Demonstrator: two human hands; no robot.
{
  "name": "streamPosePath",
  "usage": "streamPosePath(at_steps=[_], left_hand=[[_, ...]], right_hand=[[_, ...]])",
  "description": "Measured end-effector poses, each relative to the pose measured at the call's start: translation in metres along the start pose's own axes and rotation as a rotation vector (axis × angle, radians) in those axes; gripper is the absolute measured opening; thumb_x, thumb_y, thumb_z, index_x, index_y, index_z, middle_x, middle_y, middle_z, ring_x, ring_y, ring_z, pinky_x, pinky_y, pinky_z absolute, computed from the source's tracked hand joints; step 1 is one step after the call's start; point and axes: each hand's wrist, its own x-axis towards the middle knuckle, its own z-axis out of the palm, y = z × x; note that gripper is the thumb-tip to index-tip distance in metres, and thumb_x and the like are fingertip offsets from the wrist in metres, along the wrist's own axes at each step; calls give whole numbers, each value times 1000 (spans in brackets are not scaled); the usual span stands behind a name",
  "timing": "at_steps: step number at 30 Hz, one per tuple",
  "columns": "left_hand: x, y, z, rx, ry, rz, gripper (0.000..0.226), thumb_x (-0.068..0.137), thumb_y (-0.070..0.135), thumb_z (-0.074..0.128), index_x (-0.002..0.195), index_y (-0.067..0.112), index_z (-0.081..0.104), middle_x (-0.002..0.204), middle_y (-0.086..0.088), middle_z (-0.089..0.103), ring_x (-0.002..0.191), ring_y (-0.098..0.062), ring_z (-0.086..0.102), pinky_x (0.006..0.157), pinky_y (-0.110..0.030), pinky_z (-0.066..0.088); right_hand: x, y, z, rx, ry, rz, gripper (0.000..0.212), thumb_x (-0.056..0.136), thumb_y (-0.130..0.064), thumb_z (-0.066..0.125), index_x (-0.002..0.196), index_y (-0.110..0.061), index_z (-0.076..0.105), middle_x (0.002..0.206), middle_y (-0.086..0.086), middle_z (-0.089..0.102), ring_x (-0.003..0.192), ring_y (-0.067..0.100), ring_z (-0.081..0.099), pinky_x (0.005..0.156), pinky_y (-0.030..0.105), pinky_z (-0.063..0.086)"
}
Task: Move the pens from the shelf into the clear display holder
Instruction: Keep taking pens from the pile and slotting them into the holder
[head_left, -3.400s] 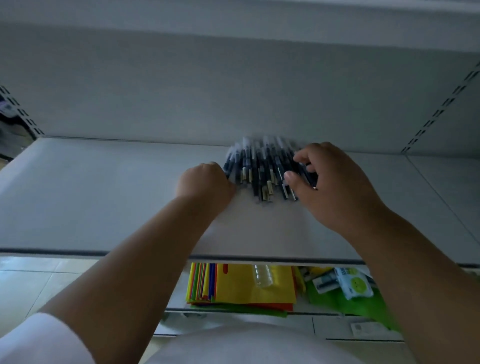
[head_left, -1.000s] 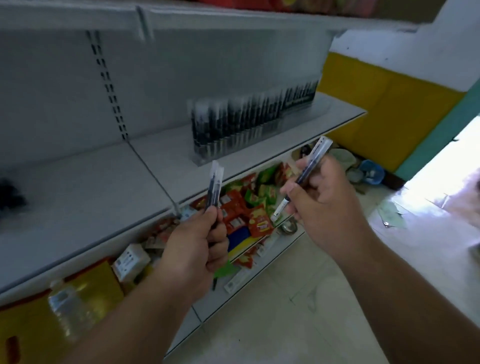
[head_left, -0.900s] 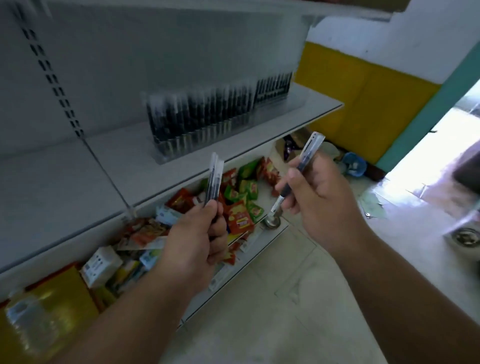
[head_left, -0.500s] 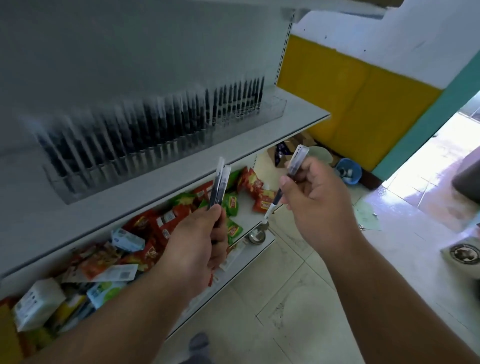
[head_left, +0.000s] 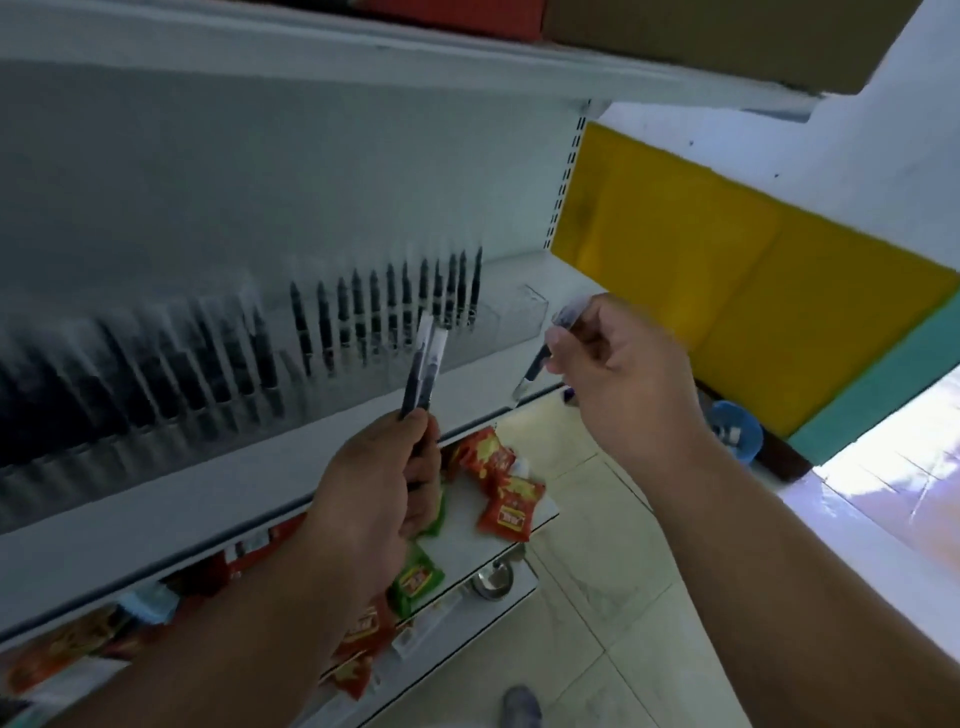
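Observation:
A long clear display holder (head_left: 524, 317) runs along the white shelf (head_left: 218, 483), with several dark pens (head_left: 358, 322) standing upright in its slots; its right end slots hold nothing. My left hand (head_left: 374, 488) grips two pens (head_left: 425, 369) upright, just in front of the holder. My right hand (head_left: 618, 374) pinches a single pen (head_left: 540, 353), tip pointing down, close to the holder's bare right end. The left part of the holder is blurred.
Red and green snack packets (head_left: 498, 483) lie on the lower shelf. A shelf above overhangs the holder. A yellow and teal wall (head_left: 727, 291) stands to the right, with a blue tub (head_left: 735, 431) on the tiled floor below it.
My view has swung right along the shelf from the loose pen pile to the holder's right end. Both hands have risen with their pens toward the holder.

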Motion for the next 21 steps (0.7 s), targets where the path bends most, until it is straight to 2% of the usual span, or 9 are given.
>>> streamPosePath(at_steps=[3, 6, 8, 12, 16, 19, 21], left_hand=[[25, -3, 24, -38, 74, 107, 32, 105, 27, 39, 76, 18, 48, 57, 2, 25, 47, -14, 11, 49, -33, 6], [43, -8, 47, -88, 172, 162, 32, 105, 27, 37, 77, 18, 49, 56, 2, 27, 44, -13, 14, 50, -34, 6], [52, -13, 61, -120, 232, 194, 32, 105, 28, 38, 78, 17, 50, 56, 3, 29, 43, -12, 15, 50, -34, 6], [60, -20, 87, -159, 319, 250, 31, 105, 26, 37, 79, 16, 50, 57, 3, 29, 45, -12, 15, 49, -33, 7], [60, -24, 98, -153, 346, 256, 28, 105, 23, 37, 82, 13, 49, 58, 1, 29, 44, -13, 15, 47, -32, 8], [63, -22, 98, -156, 351, 258, 28, 105, 22, 37, 82, 13, 50, 58, 1, 29, 43, -12, 16, 47, -31, 8], [65, -20, 97, -150, 341, 256, 28, 105, 22, 38, 82, 13, 51, 58, 1, 30, 43, -12, 17, 46, -30, 9]], right_hand=[[59, 27, 2, 9, -55, -123, 16, 95, -30, 62, 81, -22, 60, 75, -3, 67, 68, 10, 60, 62, 30, 48], [108, 49, 7, 12, -112, -230, 22, 96, -31, 59, 86, -12, 61, 78, 4, 67, 73, 17, 61, 65, 37, 49], [132, 60, 11, 77, -152, -263, 20, 96, -30, 59, 87, -12, 60, 79, 4, 68, 74, 18, 63, 66, 37, 51], [161, 70, 20, 152, -236, -325, 10, 96, -25, 59, 89, -18, 59, 82, -3, 68, 78, 11, 65, 71, 29, 54], [176, 75, 31, 108, -303, -336, 10, 97, -27, 57, 91, -18, 59, 83, -5, 69, 79, 10, 65, 65, 16, 46], [183, 74, 38, 91, -343, -347, 12, 97, -27, 56, 92, -16, 59, 80, -3, 67, 77, 14, 65, 68, 26, 52], [188, 72, 42, 17, -372, -362, 13, 97, -28, 56, 91, -16, 58, 79, -4, 65, 74, 12, 62, 62, 22, 47]])
